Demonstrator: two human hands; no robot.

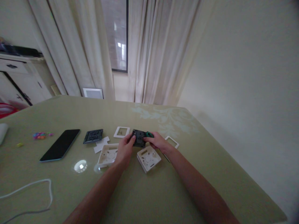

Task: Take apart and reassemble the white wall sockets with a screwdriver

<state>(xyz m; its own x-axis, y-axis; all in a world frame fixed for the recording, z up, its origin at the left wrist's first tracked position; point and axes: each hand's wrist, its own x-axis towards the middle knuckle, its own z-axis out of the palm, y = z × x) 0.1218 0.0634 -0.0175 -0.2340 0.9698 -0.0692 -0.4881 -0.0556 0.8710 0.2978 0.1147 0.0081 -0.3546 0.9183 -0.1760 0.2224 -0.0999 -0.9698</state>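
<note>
Both hands hold a dark square wall-socket module (139,138) above the table, just behind two white mounting boxes. My left hand (125,149) grips its left edge with the thumb on its face. My right hand (157,142) has its thumb and fingers closed at the module's right side. A green handle (149,134) shows in that hand, and a thin dark shaft (166,158) emerges below the wrist, like a screwdriver. One white mounting box (149,158) lies tilted below the hands. The other mounting box (107,154) is partly hidden by my left hand.
White cover frames lie behind my left hand (118,137) and by my right wrist (174,140). Leftward are another dark module (93,136), white pieces (101,144), a black-screened tablet (60,146), small colourful bits (41,135) and a white cable (50,193). A wall borders the right.
</note>
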